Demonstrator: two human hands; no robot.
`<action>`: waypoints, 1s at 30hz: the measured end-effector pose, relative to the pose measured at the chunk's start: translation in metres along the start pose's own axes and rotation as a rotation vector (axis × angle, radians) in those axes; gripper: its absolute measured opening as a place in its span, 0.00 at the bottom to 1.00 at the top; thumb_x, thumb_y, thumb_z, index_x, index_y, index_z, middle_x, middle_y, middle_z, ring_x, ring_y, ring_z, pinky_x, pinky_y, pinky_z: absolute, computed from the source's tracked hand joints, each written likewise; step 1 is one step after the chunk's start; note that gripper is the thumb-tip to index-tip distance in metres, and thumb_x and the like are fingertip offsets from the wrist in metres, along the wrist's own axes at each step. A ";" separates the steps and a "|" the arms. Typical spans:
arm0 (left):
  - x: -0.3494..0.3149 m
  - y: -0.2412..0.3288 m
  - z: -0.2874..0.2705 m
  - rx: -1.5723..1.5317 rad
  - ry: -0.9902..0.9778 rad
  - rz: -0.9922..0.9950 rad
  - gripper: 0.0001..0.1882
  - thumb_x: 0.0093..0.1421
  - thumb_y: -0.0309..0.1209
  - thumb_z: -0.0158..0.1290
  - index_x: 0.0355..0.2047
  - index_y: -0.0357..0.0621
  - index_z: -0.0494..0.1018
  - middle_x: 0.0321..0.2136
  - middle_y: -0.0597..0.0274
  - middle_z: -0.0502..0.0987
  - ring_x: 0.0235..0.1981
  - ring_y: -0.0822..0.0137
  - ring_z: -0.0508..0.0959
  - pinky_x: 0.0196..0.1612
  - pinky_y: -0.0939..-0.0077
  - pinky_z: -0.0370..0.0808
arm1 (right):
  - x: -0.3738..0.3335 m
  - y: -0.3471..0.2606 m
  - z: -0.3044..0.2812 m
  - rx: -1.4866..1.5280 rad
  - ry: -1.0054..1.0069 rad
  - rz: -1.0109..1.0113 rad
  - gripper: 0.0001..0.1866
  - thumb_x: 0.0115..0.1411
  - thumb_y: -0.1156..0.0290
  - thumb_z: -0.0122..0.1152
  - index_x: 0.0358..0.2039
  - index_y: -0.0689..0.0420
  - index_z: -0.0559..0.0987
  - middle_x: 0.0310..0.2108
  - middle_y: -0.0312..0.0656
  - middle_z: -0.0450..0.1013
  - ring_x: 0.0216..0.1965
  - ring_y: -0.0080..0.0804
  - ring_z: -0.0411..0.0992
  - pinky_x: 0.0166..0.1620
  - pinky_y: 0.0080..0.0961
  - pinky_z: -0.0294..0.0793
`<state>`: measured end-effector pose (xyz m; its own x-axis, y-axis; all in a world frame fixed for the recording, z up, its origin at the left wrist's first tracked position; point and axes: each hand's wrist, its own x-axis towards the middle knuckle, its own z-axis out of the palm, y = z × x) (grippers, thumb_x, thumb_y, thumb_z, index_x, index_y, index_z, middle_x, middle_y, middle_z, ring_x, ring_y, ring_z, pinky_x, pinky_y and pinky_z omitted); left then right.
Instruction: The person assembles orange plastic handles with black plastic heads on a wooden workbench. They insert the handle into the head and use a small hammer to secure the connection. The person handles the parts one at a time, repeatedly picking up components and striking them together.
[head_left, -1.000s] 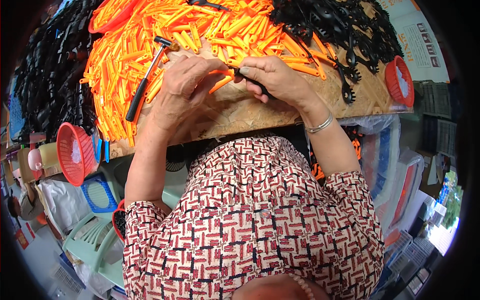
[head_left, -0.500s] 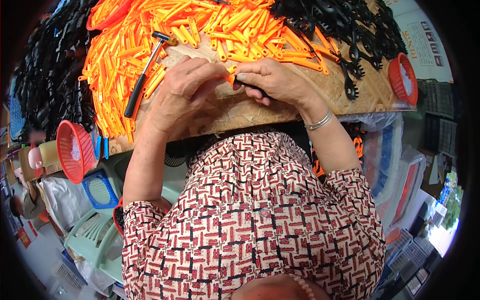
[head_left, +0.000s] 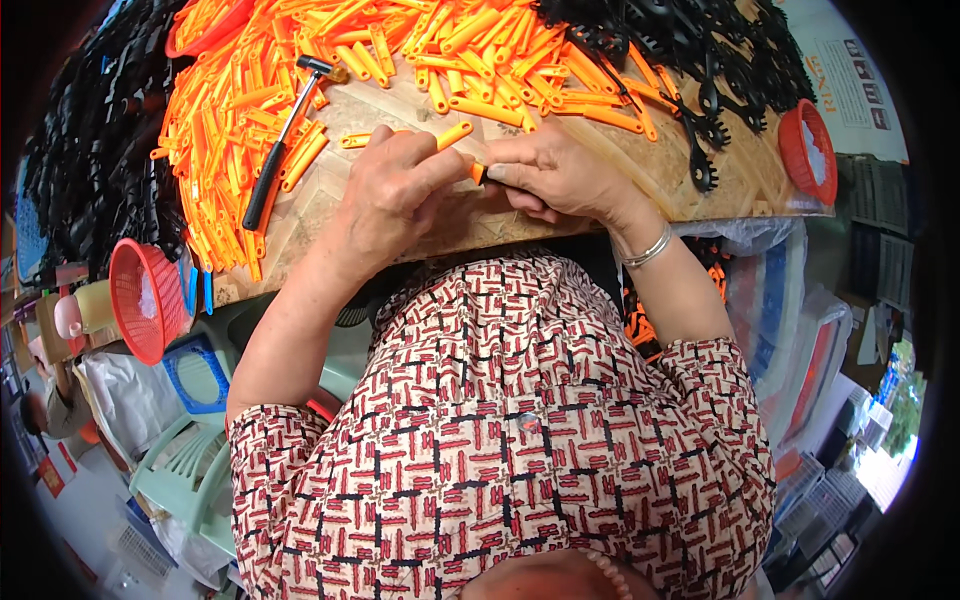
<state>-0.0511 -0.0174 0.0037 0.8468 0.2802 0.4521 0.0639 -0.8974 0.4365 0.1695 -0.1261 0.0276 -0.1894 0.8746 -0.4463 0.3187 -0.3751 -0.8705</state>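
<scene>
Seen from above, a worn plywood workbench (head_left: 520, 215) stretched across the upper half of the view, with stacked plastic crates and storage bins crowding the floor around it. Heaped over the bench's far side lay a wide pile of orange plastic sticks (head_left: 330, 60), flanked by masses of black plastic forked parts (head_left: 95, 170) at the left and upper right. The person wore a short-sleeved blouse patterned in red, white and black (head_left: 500, 450), filling the lower middle. A red round mesh basket (head_left: 145, 300) stood off the bench's left edge, and a smaller red round dish (head_left: 808, 150) sat on its right end. A black-handled small hammer (head_left: 275, 150) lay slanted among the orange sticks, left of the hands.

Both hands met near the bench's front edge. The left hand (head_left: 395, 195) was curled closed around one orange plastic stick (head_left: 455, 133), whose far end poked out above the knuckles. The right hand (head_left: 560, 175), a silver bangle (head_left: 648, 250) at its wrist, pinched the stick's near tip between thumb and fingers, touching the left hand.
</scene>
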 end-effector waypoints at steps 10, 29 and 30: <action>0.016 -0.038 -0.020 0.080 0.198 -0.183 0.13 0.63 0.36 0.61 0.48 0.53 0.81 0.34 0.60 0.77 0.38 0.57 0.77 0.43 0.61 0.70 | -0.034 0.013 -0.009 -0.712 0.959 -0.543 0.08 0.65 0.69 0.63 0.42 0.56 0.85 0.32 0.46 0.80 0.31 0.43 0.79 0.36 0.36 0.77; 0.133 -0.159 -0.010 0.397 0.218 0.136 0.03 0.56 0.29 0.57 0.31 0.46 0.75 0.36 0.59 0.77 0.47 0.53 0.74 0.52 0.58 0.72 | -0.035 0.043 -0.066 -1.188 1.265 -0.360 0.08 0.60 0.69 0.66 0.40 0.54 0.83 0.43 0.38 0.77 0.47 0.37 0.75 0.51 0.37 0.69; 0.131 -0.150 -0.014 0.378 0.210 0.145 0.04 0.57 0.28 0.56 0.33 0.46 0.75 0.39 0.59 0.77 0.49 0.52 0.74 0.53 0.58 0.72 | -0.027 0.041 -0.057 -1.165 1.229 -0.384 0.08 0.60 0.69 0.66 0.39 0.54 0.83 0.43 0.38 0.77 0.47 0.37 0.75 0.51 0.37 0.68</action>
<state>0.0432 0.1591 0.0083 0.7385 0.1702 0.6524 0.1739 -0.9830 0.0596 0.2409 -0.1479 0.0155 0.1741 0.7654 0.6196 0.9808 -0.1910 -0.0397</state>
